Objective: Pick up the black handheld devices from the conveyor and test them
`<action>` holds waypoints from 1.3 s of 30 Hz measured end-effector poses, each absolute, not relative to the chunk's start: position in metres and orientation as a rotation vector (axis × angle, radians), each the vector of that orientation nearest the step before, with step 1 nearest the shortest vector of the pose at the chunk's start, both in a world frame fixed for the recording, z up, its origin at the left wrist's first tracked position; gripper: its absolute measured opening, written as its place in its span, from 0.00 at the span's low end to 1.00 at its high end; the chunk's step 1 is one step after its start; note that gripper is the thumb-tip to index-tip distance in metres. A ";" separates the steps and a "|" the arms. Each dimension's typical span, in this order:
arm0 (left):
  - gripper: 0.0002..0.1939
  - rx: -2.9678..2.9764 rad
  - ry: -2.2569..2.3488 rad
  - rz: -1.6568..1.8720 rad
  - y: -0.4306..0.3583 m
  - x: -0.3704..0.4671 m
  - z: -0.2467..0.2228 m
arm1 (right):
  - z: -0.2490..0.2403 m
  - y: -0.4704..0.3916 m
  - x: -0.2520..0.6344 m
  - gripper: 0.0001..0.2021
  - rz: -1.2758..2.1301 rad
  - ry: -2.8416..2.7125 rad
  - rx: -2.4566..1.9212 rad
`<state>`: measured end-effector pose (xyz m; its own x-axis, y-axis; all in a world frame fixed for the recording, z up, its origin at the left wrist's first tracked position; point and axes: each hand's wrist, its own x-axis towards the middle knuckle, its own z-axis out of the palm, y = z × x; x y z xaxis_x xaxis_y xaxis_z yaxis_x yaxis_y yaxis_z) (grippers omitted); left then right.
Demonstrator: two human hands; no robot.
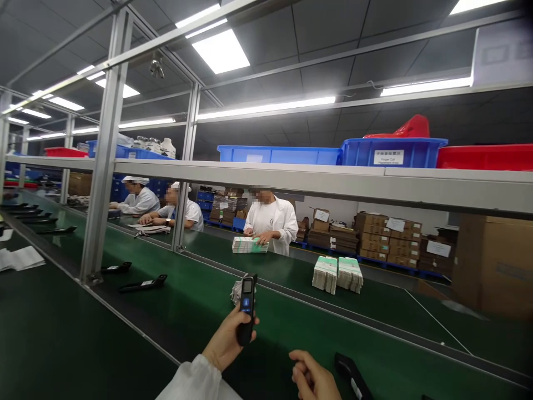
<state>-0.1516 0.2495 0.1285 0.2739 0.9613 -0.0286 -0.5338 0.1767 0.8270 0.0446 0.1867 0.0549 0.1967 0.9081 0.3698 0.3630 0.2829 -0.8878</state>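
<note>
My left hand (pixel 231 333) is wrapped round a black handheld meter (pixel 246 305) and holds it upright above the green belt. The meter has a small grey screen near its top and blue buttons below; my thumb rests low on its front. My right hand (pixel 314 376) is empty, apart from the meter, with its index finger reaching out and the others loosely curled. Just right of it, another black device (pixel 353 375) lies on the belt. Behind the held meter sits a small whitish bundle (pixel 237 291), partly covered by it.
More black devices (pixel 144 283) lie along the green belt (pixel 287 333) to the left. Banded stacks of paper (pixel 325 275) stand on the far bench, where a co-worker (pixel 272 219) handles another stack. A metal post (pixel 104 150) and a shelf with blue bins (pixel 278 154) frame the line.
</note>
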 end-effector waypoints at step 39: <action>0.28 0.969 0.910 1.060 0.216 -0.082 0.113 | 0.096 0.175 0.053 0.23 1.139 -0.772 -0.931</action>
<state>-0.0815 0.2157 0.1132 0.2373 0.9628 -0.1296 -0.2738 0.1943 0.9420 0.0530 0.1747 0.0959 0.2519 0.9667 0.0442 -0.3985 0.1452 -0.9056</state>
